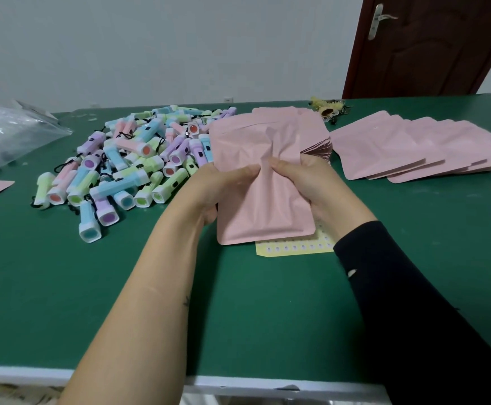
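Both grips are clenched on one pink pouch (264, 206). The left grip (224, 185) and right grip (311, 182) pinch its middle from either side, thumbs on the front, so the face puckers into creases between them. The pouch is held just above the bench (238, 302), its bottom edge over a yellow sticker sheet (294, 248).

This looks like the bagging step, either working the pouch mouth open or pressing it flat around something inside; I cannot tell which. A heap of small pastel torches (127, 162) lies to the left of the grips, a stack of pouches (317, 147) sits just beyond them, and a fanned row of pouches (413, 150) lies to the right. Next, the pouch top likely needs closing before it joins that row.
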`<action>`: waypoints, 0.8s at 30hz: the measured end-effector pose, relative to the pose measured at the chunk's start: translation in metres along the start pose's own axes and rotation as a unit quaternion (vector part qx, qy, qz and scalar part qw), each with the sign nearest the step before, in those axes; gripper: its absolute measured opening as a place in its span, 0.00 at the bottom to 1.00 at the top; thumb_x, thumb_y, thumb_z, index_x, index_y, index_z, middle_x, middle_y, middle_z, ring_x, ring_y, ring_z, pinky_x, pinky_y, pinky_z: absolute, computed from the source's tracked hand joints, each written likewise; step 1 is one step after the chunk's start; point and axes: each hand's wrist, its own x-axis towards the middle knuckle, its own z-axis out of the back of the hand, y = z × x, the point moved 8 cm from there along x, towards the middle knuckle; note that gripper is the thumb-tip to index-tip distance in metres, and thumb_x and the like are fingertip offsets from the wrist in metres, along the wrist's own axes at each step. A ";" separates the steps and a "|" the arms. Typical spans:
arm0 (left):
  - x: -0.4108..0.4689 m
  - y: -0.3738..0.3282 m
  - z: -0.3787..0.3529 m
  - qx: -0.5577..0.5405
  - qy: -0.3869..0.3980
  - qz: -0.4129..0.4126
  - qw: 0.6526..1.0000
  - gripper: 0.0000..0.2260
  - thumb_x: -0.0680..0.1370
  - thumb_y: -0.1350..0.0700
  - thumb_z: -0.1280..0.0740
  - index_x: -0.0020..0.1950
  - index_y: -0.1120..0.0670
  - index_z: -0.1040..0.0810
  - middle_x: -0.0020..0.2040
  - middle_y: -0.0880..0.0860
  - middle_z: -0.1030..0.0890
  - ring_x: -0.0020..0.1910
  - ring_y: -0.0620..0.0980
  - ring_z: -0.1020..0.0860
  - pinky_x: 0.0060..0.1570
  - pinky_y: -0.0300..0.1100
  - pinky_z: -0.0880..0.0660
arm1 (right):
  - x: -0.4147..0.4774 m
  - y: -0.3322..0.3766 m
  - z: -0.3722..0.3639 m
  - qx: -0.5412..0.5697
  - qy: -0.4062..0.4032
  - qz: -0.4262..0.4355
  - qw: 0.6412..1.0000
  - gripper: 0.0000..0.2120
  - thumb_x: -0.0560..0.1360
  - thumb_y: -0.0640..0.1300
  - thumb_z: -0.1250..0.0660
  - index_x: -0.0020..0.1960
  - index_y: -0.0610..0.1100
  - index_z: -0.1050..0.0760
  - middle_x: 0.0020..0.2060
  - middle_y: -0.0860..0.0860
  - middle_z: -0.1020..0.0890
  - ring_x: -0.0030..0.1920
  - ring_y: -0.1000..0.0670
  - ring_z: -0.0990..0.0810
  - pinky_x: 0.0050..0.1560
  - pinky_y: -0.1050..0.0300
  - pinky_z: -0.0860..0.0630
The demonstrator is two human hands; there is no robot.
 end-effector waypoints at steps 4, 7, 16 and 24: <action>-0.001 0.000 0.006 0.024 -0.040 -0.009 0.999 0.13 0.70 0.56 0.22 0.53 0.56 0.17 0.47 0.54 0.14 0.47 0.54 0.15 0.48 0.47 0.19 | -0.003 -0.002 -0.007 0.024 0.040 -0.007 0.999 0.14 0.71 0.47 0.24 0.52 0.40 0.19 0.42 0.48 0.13 0.43 0.49 0.14 0.43 0.54 0.17; -0.003 -0.003 0.004 0.013 -0.067 -0.022 0.997 0.12 0.71 0.55 0.22 0.52 0.57 0.16 0.47 0.53 0.14 0.46 0.51 0.15 0.49 0.45 0.20 | -0.002 -0.001 -0.007 0.039 0.038 0.000 0.999 0.14 0.70 0.42 0.24 0.53 0.39 0.19 0.41 0.48 0.13 0.42 0.49 0.14 0.43 0.54 0.17; -0.003 -0.015 0.016 -0.106 -0.115 -0.054 0.986 0.14 0.73 0.59 0.26 0.57 0.61 0.19 0.56 0.56 0.17 0.59 0.58 0.19 0.65 0.56 0.27 | -0.011 -0.012 -0.024 -0.057 0.239 -0.067 0.967 0.29 0.56 0.44 0.19 0.56 0.42 0.21 0.47 0.45 0.14 0.48 0.46 0.14 0.44 0.53 0.17; -0.003 -0.011 0.015 -0.074 -0.087 -0.029 0.993 0.09 0.71 0.60 0.24 0.50 0.57 0.17 0.45 0.53 0.14 0.41 0.52 0.15 0.39 0.44 0.18 | -0.004 -0.016 -0.018 -0.084 0.199 -0.047 0.975 0.08 0.73 0.39 0.28 0.52 0.43 0.19 0.45 0.49 0.13 0.47 0.51 0.15 0.49 0.57 0.19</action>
